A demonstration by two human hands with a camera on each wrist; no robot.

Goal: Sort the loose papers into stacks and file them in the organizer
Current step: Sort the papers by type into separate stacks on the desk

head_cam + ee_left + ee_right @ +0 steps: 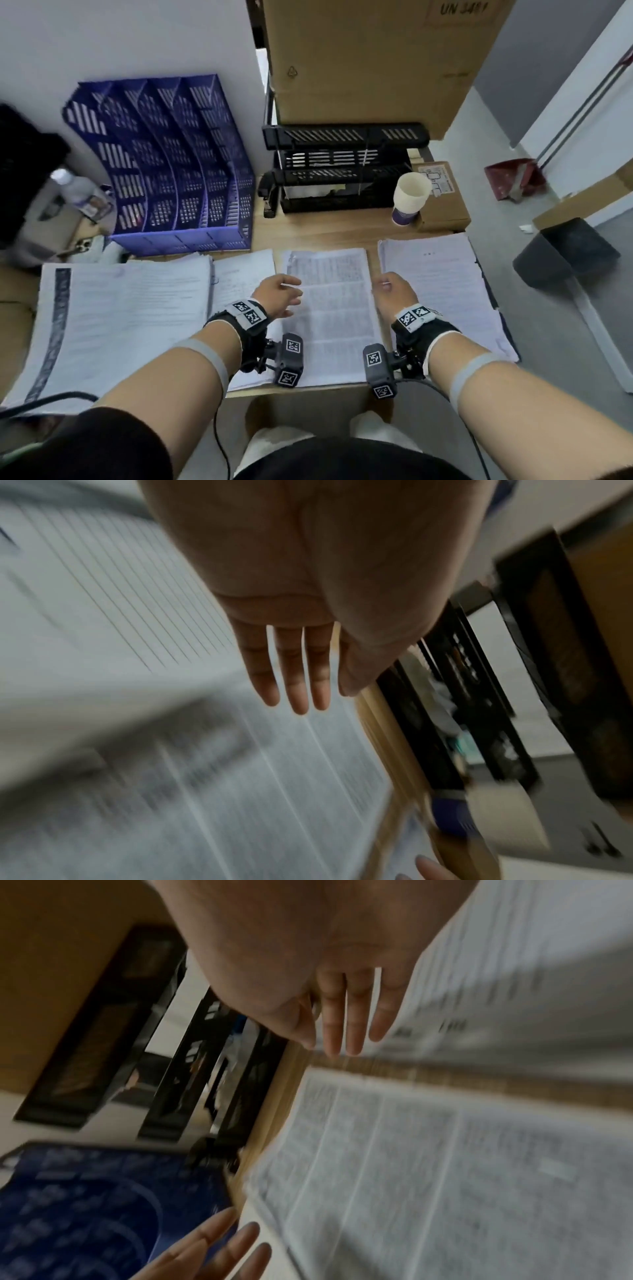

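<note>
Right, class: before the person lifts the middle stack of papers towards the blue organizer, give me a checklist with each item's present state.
1. Left hand free, fingers straight: ok.
2. Right hand free, fingers straight: ok.
3. Hands flank the middle stack: ok.
4. Middle stack's edges squared: cannot tell, views blurred.
5. Blue organizer slots have room: ok, they look empty.
6. Paper cups out of the path to the organizer: ok.
</note>
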